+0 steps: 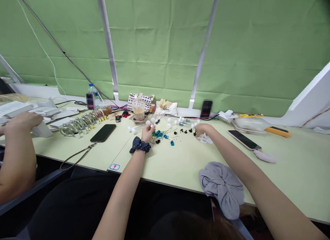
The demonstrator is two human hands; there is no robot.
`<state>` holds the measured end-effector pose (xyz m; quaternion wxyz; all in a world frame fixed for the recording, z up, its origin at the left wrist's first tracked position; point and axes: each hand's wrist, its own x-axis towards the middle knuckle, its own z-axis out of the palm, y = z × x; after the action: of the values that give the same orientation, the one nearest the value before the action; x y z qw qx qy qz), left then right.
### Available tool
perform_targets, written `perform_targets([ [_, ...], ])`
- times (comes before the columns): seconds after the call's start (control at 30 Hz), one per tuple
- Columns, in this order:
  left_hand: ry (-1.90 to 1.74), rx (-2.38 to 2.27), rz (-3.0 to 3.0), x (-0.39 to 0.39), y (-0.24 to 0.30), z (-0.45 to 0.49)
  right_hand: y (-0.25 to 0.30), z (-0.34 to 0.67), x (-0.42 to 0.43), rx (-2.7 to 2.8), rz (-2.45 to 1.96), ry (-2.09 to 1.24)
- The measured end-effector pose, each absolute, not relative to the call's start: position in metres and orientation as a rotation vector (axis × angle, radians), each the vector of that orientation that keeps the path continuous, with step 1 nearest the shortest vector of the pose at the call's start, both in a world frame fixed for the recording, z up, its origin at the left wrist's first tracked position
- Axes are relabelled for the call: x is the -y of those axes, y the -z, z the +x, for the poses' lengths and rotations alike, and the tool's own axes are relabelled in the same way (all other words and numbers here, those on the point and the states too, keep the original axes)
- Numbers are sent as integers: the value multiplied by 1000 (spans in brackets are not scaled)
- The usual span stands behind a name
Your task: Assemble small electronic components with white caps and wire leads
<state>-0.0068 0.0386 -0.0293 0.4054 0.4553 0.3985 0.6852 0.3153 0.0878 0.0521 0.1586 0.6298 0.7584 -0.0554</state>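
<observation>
My left hand (pixel 147 132), with a dark dotted scrunchie (pixel 140 145) on the wrist, is closed around a thin clear rod with a white ball end (pixel 152 123). My right hand (pixel 202 129) is curled over small parts on the table; what it holds is hidden. Between the hands lie several small teal pieces (pixel 160 134), black pieces (pixel 184 131) and white balls on clear rods (pixel 180 122). A white loop-shaped part (pixel 205 140) lies just below my right hand.
On the pale green table (pixel 180 164) are a black phone (pixel 103 133), a second phone (pixel 244 140), a grey cloth (pixel 223 190) at the front edge, an iced drink cup (pixel 139 111), a dotted pouch, a water bottle (pixel 90 96) and metal rings (pixel 79 124). Another person's arm (pixel 18 147) is at left.
</observation>
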Motion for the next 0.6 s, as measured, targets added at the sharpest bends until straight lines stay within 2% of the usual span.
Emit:
perform_targets([
  [0.17,-1705,-1014,1160,-38,29,-7,-39,326,-78,-2180,1773,346],
  [0.3,-1686,-1018,1187,-36,28,-7,-46,329,-82,-2253,1851,352],
  [0.4,-1678,-1015,1209,-35,26,-6,-59,327,-88,-2491,1967,264],
  [0.47,-1658,-1006,1224,-34,25,-5,-67,320,-91,-2715,2073,329],
  [0.5,-1645,-1001,1232,-33,25,-5,-69,314,-92,-2809,2153,459],
  [0.6,-1597,-996,1271,-33,25,-6,-71,286,-93,-2994,2225,1195],
])
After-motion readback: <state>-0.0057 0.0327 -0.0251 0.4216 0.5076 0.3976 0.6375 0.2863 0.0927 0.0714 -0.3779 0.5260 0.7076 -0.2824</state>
